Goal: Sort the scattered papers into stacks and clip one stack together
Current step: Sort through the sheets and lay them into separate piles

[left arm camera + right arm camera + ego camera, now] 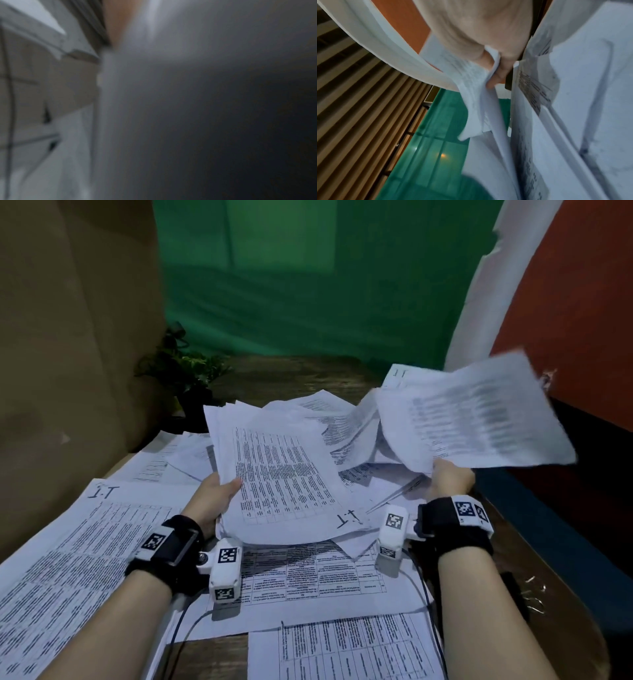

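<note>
Left hand: the left hand (215, 498) grips a thick stack (281, 474) by its left edge, thumb on the printed top page and the other fingers hidden beneath. The stack rises from the grip, lifted off the table and tilted, its far edge higher than the near one. A handwritten mark sits at the top page's near right corner.

Left wrist view: blurred and mostly dark; only pale paper and a strip of skin show, so nothing about the grip can be read there.

Right hand: the right hand (448, 479) pinches a sheet (476, 419) at its near edge. The sheet fans up and to the right of the grip, in the air and blurred. In the right wrist view the fingers (498, 75) curl over a fold of the sheet (476, 86), with more printed pages just right of them.

Loose papers: between the two grips a heap (346, 426) lies crumpled and overlapping. Left of the left hand a large page (72, 546) lies flat, marked by hand at its far corner. Under both wrists lies another page (318, 577), and nearest of all one more (346, 648).

Clips: right of the right forearm some small wire clips (534, 597) lie on the bare table (534, 556); too small to count.

Plant: beyond the left hand a small plant (185, 371) stands at the table's far left corner.

Backdrop: a green sheet (308, 285) hangs behind the table.
</note>
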